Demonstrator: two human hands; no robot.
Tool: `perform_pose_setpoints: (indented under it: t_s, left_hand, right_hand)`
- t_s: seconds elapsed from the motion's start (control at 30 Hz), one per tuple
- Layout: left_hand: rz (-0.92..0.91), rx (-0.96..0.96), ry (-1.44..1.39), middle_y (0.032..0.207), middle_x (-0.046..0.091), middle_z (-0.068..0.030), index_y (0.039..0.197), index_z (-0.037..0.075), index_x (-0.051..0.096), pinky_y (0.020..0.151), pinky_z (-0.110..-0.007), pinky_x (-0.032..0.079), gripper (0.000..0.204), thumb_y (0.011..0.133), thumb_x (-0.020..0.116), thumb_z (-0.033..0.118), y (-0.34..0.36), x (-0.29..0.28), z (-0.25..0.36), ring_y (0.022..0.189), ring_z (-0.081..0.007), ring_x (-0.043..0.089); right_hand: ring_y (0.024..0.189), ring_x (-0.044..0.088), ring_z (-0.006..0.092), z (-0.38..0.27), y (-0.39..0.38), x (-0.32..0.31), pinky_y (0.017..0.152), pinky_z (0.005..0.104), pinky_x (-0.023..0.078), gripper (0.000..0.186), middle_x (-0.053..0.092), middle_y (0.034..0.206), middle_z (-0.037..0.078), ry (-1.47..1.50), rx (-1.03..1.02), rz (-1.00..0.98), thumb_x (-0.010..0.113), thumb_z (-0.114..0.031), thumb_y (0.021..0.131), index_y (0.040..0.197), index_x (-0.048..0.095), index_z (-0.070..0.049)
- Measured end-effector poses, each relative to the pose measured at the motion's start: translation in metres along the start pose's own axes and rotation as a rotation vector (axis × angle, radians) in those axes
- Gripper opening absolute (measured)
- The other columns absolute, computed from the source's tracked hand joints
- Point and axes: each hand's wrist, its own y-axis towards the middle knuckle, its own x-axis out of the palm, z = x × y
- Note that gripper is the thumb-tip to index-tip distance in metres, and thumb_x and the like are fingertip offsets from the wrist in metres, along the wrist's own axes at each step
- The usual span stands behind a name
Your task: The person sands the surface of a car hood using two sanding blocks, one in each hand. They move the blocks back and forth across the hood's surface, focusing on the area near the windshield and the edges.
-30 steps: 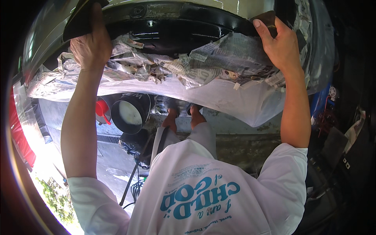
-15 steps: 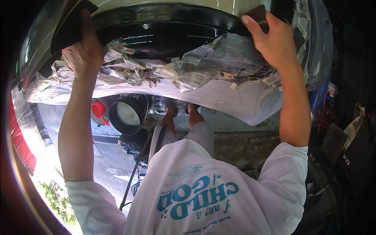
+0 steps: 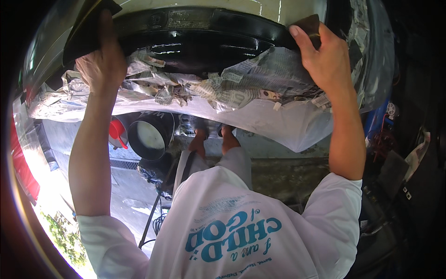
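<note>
My left hand (image 3: 103,65) is closed on a dark, stiff-looking sheet (image 3: 83,35), perhaps sandpaper, at the far left of a shiny black vehicle panel (image 3: 195,44). Much of the sheet stands out past my fingers. On the panel's right side my right hand (image 3: 327,60) pinches a smaller dark brown sheet (image 3: 310,26), likely also sandpaper, its thumb lying along the panel side. Bright streaks shine on the panel as if wet. Crumpled newspaper (image 3: 253,69) covers its lower edge, with clear plastic sheeting (image 3: 283,123) hanging beneath.
Below the plastic stands a black bucket (image 3: 147,140) with whitish liquid inside, beside a red dipper (image 3: 118,133). A dark cable (image 3: 159,223) lies on the grey floor near a drain grate (image 3: 124,164). Something blue (image 3: 378,122) stands at the right.
The view has shifted slightly, so the panel and newspaper sit a little lower. Both hands keep their sheets and stay near the same spots on the panel.
</note>
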Motion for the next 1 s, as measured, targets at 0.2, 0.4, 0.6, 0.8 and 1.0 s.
perform_pose_setpoints:
  t_s: [0.2, 0.4, 0.6, 0.8, 1.0]
  left_hand:
    - [-0.116, -0.105, -0.042, 0.121, 0.075, -0.0222, 0.126, 0.006, 0.075, 0.098, -0.052, 0.051, 0.051, 0.107, 0.056, 0.050, 0.002, -0.004, -0.009, 0.113, -0.0450, 0.070]
    - [-0.023, 0.061, 0.087, 0.116, 0.075, -0.0208, 0.130, 0.009, 0.074, 0.098, -0.051, 0.052, 0.045, 0.109, 0.053, 0.043, 0.000, 0.002, -0.008, 0.111, -0.0431, 0.070]
    - [-0.037, 0.116, 0.106, 0.115, 0.074, -0.0194, 0.136, 0.013, 0.070, 0.097, -0.051, 0.051, 0.040, 0.111, 0.052, 0.038, 0.000, 0.000, -0.009, 0.110, -0.0432, 0.069]
    - [-0.095, 0.045, 0.093, 0.123, 0.071, -0.0192, 0.141, 0.016, 0.067, 0.096, -0.052, 0.051, 0.036, 0.111, 0.052, 0.030, 0.001, -0.001, -0.009, 0.110, -0.0435, 0.068]
    - [-0.045, 0.196, 0.114, 0.124, 0.071, -0.0207, 0.141, 0.016, 0.068, 0.095, -0.053, 0.051, 0.036, 0.110, 0.053, 0.029, -0.002, 0.002, -0.022, 0.112, -0.0451, 0.067]
  right_hand:
    - [0.081, 0.075, 0.0447, -0.013, 0.000, 0.001, 0.077, 0.0513, 0.058, 0.058, 0.076, 0.083, 0.022, 0.010, -0.012, 0.032, 0.068, -0.058, 0.100, 0.105, 0.073, 0.000]
    - [0.080, 0.075, 0.0422, 0.017, -0.021, -0.002, 0.077, 0.0499, 0.058, 0.052, 0.077, 0.083, 0.019, 0.084, 0.026, 0.089, 0.069, -0.055, 0.100, 0.105, 0.073, -0.003]
    - [0.076, 0.075, 0.0421, 0.016, -0.018, 0.001, 0.074, 0.0506, 0.057, 0.055, 0.073, 0.072, 0.018, 0.048, 0.010, 0.111, 0.071, -0.056, 0.099, 0.098, 0.070, -0.001]
    - [0.074, 0.074, 0.0439, 0.010, -0.015, -0.001, 0.073, 0.0527, 0.058, 0.054, 0.073, 0.071, 0.019, -0.088, -0.018, 0.087, 0.072, -0.055, 0.098, 0.097, 0.070, -0.001]
    - [0.077, 0.074, 0.0469, 0.001, -0.009, -0.003, 0.076, 0.0554, 0.058, 0.057, 0.074, 0.075, 0.022, -0.071, 0.000, 0.038, 0.071, -0.055, 0.098, 0.100, 0.071, 0.001]
